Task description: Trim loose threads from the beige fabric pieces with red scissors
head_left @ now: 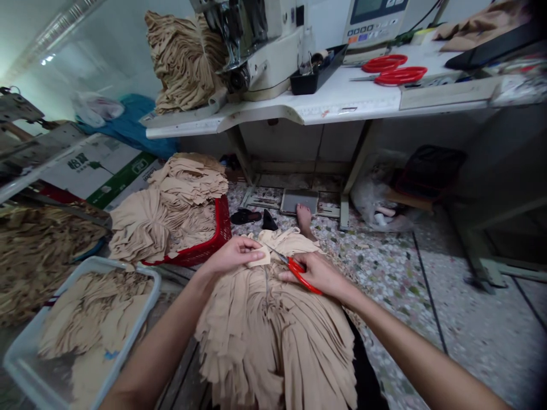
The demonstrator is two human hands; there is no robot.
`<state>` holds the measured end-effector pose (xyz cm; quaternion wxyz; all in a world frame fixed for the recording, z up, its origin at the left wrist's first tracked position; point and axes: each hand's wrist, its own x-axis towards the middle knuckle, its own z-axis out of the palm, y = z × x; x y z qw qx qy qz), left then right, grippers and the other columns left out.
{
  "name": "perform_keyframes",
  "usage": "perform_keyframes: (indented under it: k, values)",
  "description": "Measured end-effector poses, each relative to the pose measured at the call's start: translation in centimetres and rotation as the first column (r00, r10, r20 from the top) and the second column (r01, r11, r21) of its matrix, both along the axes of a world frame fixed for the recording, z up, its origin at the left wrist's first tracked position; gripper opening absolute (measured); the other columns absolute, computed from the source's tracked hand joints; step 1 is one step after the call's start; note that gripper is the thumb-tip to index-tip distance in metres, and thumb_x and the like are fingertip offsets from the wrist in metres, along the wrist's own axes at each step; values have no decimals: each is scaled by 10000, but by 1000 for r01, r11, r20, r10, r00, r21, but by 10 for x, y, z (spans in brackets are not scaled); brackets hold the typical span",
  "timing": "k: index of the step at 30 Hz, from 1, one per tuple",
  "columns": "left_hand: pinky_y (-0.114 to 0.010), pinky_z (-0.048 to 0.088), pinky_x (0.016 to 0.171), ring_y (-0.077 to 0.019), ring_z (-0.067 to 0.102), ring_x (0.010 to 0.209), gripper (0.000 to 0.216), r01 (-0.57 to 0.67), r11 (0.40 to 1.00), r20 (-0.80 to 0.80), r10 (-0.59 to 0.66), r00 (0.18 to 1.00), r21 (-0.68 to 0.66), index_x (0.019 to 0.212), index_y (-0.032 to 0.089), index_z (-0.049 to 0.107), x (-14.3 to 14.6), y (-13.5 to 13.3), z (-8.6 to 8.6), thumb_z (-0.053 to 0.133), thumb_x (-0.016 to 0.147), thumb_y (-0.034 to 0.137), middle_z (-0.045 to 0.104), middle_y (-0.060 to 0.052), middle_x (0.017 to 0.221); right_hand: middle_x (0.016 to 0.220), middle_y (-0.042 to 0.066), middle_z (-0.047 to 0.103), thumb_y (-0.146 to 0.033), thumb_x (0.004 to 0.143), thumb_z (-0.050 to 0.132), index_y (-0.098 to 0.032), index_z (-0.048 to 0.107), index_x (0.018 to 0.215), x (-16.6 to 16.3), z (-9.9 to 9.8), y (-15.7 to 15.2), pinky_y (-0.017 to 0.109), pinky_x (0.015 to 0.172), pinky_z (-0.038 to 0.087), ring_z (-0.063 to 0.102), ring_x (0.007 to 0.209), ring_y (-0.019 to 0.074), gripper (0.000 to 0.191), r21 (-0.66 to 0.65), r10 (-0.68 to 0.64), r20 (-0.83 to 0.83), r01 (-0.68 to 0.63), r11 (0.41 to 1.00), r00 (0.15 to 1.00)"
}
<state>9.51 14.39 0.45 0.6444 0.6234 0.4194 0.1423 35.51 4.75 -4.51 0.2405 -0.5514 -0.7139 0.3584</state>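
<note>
Left hand: in the head view, the left hand (pixel 234 256) pinches a small cloth piece (pixel 260 259) between thumb and fingers, above the lap.
Right hand: the right hand (pixel 319 274) grips the red-handled scissors (pixel 301 275) by their loops.
Blades to cloth: the scissors' long axis slants from the handles at lower right up and leftward, so the tips point at the left hand. The cloth piece lies to the left of the right hand, at the blade tips; whether it sits between the blades or just beside them, I cannot tell. The left hand is the nearer one, being already on the piece.
Lap bundle: a large beige cloth bundle (pixel 294 341) spreads in folds below both hands.
Left side: more beige cloth fills a red basket (pixel 222 222) and a clear tub (pixel 92 263).
Desk: the white desk (pixel 318 106) carries a sewing machine (pixel 267 65), another red-handled pair (pixel 400 75) and a control panel (pixel 376 20); the panel's button marks are too small to read.
Carton print: the white-and-green carton (pixel 109 185) shows green Chinese characters, apparently 怡宝; the smaller lettering on its green band is unclear.
</note>
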Motion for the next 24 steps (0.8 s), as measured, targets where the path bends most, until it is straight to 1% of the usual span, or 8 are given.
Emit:
perform_keyframes:
  k: [6,10,13,16,18,20,22,24]
  values:
    - [-214,484,612,-133,626,652,362,-201,979,146,193,970,40,889,122,798,17,-2,5,880,708,425,750,-72,812,682,-14,534,-686,934,541,-205,523,735,-10,16,14,253,580,313,465,630,151,521,-14,50,-100,-52,999,994]
    - [-223,496,639,-143,643,674,367,-204,978,150,195,969,45,894,121,803,15,3,9,880,708,428,762,-82,837,678,-20,510,-688,930,543,-197,525,727,-12,20,26,248,576,318,445,626,145,532,-7,91,-131,-93,996,987]
    - [-212,485,633,-131,635,660,363,-203,977,150,192,970,59,882,118,799,14,5,8,882,709,426,757,-75,828,624,-36,434,-704,886,586,-193,505,658,-16,17,37,245,544,282,379,591,129,566,-9,88,-141,-90,996,986]
    - [-202,464,599,-118,616,622,382,-221,972,140,208,968,81,899,117,786,7,5,8,864,730,451,743,-62,794,591,-46,361,-723,821,645,-195,440,582,-16,9,46,246,526,247,324,574,116,614,-2,20,-188,-20,1000,982]
    - [-201,433,546,-115,592,557,420,-168,981,59,163,985,99,930,115,774,-6,6,10,827,764,497,718,-48,719,586,-48,361,-743,794,653,-200,443,590,-10,4,48,247,516,241,317,563,113,617,-45,-90,-252,81,996,964]
    - [-199,368,470,-122,565,477,459,12,998,-129,-4,992,59,952,113,764,-25,8,15,780,797,545,659,-24,588,576,-51,377,-762,775,655,-200,479,624,3,0,44,245,499,235,316,546,111,608,-131,-190,-301,157,979,935]
    - [-198,303,419,-137,559,431,472,204,978,-308,-209,928,-50,960,122,754,-43,13,23,760,804,568,597,2,500,565,-54,395,-766,746,682,-195,514,647,19,-3,38,242,488,235,320,532,108,604,-203,-230,-311,172,964,922]
    - [-198,294,413,-140,565,433,454,273,959,-379,-282,881,-80,915,133,740,-53,20,32,754,803,573,588,8,498,555,-55,411,-756,714,723,-189,530,647,34,-7,30,237,482,240,327,526,105,602,-249,-228,-301,155,956,926]
